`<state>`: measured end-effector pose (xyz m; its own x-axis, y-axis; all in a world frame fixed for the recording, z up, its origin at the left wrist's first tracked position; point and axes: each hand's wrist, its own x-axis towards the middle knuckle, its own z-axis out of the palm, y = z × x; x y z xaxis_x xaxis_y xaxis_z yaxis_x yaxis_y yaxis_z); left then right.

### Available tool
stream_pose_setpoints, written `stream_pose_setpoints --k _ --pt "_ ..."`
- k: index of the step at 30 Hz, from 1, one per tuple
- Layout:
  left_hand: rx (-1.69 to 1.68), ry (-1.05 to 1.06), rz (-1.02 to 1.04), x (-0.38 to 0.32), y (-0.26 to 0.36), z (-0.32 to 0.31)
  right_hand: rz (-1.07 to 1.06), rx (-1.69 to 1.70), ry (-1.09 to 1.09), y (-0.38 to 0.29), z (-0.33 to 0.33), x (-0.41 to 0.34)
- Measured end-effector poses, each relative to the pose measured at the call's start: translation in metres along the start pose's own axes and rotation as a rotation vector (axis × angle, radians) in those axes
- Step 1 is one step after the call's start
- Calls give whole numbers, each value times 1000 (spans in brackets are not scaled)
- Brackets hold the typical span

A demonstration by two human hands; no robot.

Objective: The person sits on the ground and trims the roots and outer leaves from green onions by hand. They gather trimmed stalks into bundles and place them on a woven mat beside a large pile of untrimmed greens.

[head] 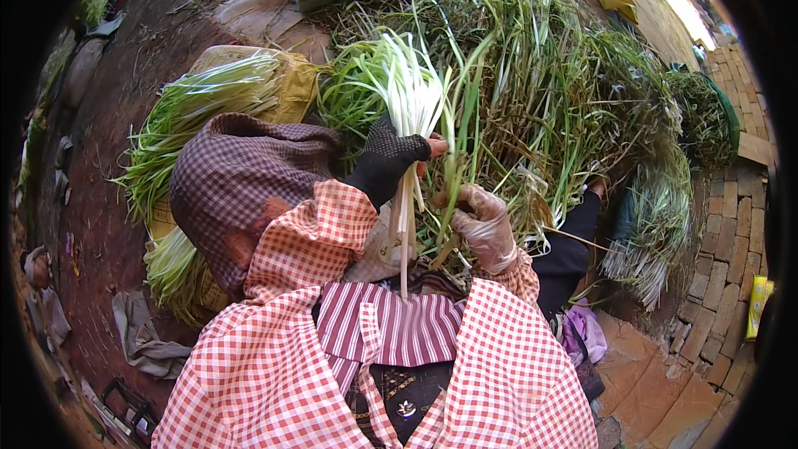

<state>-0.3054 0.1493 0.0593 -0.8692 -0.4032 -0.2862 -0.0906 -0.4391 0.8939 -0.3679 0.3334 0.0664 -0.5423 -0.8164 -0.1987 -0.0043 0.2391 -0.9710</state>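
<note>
My left hand (389, 153), in a black dotted glove with bare fingertips, is closed around a bunch of leafy vegetable stalks (411, 87). Their white bases fan out away from me and the greener leaves droop to the left. A few pale stalks (405, 231) hang below that hand towards my striped apron. In a thin clear plastic glove, my right hand (486, 224) pinches a long green stalk (457, 184) just right of the bunch. Its fingertips are partly hidden by leaves. Beyond both hands rises a big tangled heap of unsorted stalks (530, 75).
Trimmed stalks (206, 87) lie on a yellow sack (296, 87) at the left, beside my knee under checked cloth (243, 168). A loose bundle (648, 231) rests near brick paving (729, 249). Grey cloth (146, 337) lies on the earth floor.
</note>
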Motion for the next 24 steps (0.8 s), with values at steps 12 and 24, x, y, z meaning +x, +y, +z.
stream_pose_setpoints --k 12,24 --pt "-80 -4 7 -1 -4 2 -44 117 140 6 9 15" --pt "-195 61 -147 -2 -1 -9 -175 95 288 0 27 31"
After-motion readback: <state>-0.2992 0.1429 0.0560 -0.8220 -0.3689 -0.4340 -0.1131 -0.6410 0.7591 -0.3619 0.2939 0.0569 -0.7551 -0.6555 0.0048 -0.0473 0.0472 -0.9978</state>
